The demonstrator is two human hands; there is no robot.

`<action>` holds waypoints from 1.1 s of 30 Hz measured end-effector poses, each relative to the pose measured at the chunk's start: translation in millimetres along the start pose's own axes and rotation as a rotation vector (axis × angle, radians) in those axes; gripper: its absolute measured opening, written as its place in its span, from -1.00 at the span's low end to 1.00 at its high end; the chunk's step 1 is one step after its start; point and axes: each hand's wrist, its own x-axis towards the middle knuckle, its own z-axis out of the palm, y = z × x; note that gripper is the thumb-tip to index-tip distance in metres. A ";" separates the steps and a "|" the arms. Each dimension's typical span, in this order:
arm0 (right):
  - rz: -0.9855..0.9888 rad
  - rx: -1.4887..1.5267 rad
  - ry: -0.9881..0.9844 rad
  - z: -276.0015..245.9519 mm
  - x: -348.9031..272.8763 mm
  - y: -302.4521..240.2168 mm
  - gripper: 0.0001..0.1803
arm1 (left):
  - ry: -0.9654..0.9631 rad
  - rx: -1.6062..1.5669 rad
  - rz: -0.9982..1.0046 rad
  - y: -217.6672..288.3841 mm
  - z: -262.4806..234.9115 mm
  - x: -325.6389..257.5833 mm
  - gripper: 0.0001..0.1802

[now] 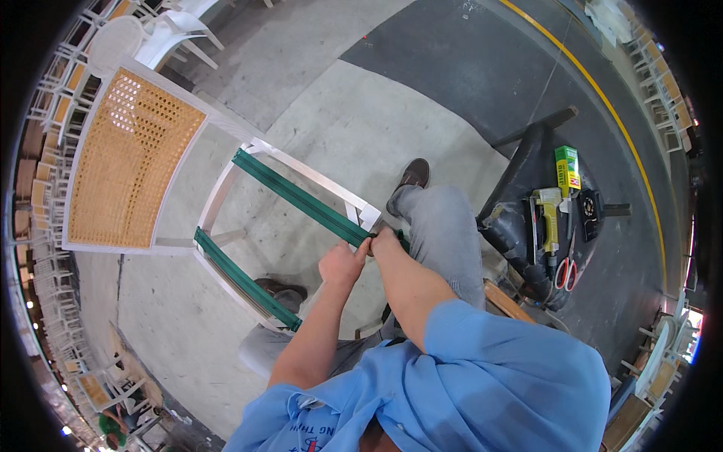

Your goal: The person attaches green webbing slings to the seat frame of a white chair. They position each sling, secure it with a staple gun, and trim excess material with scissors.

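In front of me a white chair frame with a woven cane back point(134, 162) leans away, its seat opening bare. One green webbing strap point(301, 197) runs along the right side of that opening, from the back rail to the front corner. Along the left side lies a second green strap point(245, 279). My left hand point(344, 264) is closed at the front end of the right strap, thumb pointing toward the corner. Right beside it, my right hand point(385, 245) is closed on the strap's end, and a short piece of green shows past it. My fingertips are partly hidden.
To my right a black-seated stool point(512, 218) bears a yellow-green staple gun point(549, 218), scissors point(565, 273) with red-and-white handles, a green-and-yellow box point(567, 167) and a black object point(590, 214). My legs flank the chair. White chairs point(169, 38) stand at far left.
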 end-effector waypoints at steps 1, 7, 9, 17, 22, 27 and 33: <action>-0.009 -0.014 -0.021 4.9 1.6 0.9 -0.49 | 0.010 -0.016 -0.007 -0.4 0.1 0.0 -0.18; -0.027 -0.041 -0.109 34.1 20.8 -4.9 -0.48 | -0.126 -0.093 0.060 -8.2 1.3 8.4 -0.20; -0.033 -0.059 -0.120 31.9 28.8 -2.0 -0.48 | -0.117 -0.181 0.073 -15.1 2.6 10.6 -0.27; -0.061 -0.144 -0.153 45.6 63.8 10.8 -0.47 | -0.166 -0.227 0.053 -14.4 7.8 16.2 -0.43; -0.077 -0.195 -0.210 74.9 77.4 27.3 -0.46 | -0.269 -0.212 -0.019 -14.1 6.0 23.4 -0.48; -0.107 -0.320 -0.248 69.1 87.5 20.5 -0.45 | -0.496 -0.919 0.116 -61.5 19.5 39.0 -0.55; -0.118 -0.304 -0.261 50.9 94.9 8.9 -0.44 | -0.945 -1.526 -0.866 -101.5 63.4 82.9 -0.76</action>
